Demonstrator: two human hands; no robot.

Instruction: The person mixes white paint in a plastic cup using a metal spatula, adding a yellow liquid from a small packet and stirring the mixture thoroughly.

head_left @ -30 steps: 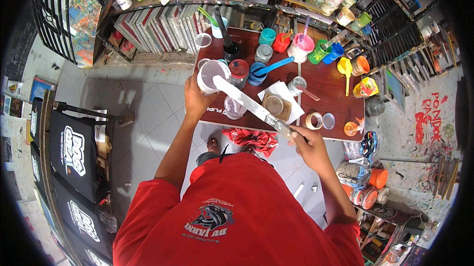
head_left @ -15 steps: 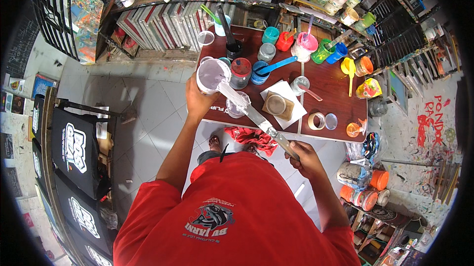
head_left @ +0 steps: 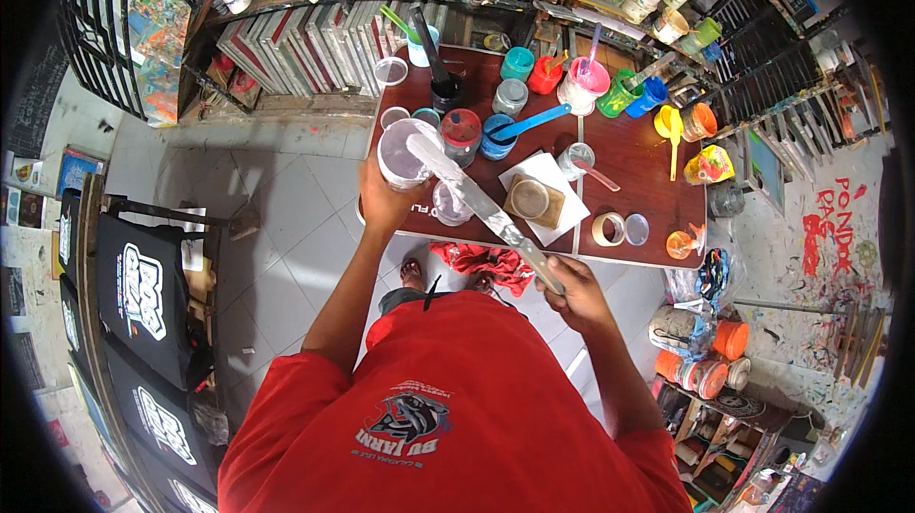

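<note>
My left hand (head_left: 387,202) is wrapped round a white tub (head_left: 398,166) of pale lilac-white paint, held up over the table's near left edge. In my right hand (head_left: 581,296) is the handle of a long spatula (head_left: 494,216). Its blade is coated with the pale paint, and its tip lies over the tub's mouth at the right rim. Below the blade, on the table, stands a clear cup (head_left: 450,204) with pale paint in it. Right beside the tub is a dark-red-topped jar (head_left: 461,135).
The dark red table (head_left: 634,170) bears several paint pots, including a blue pot (head_left: 499,136) with a blue stick, a pink pot (head_left: 583,84) and a tape roll (head_left: 608,230). A round block (head_left: 530,199) lies on white paper. Framed screens (head_left: 315,46) stand behind; black printed shirts (head_left: 143,289) are at left.
The spatula's tip has moved up and left, from beside the tub's right rim to over its mouth. My right hand has shifted slightly up and left.
</note>
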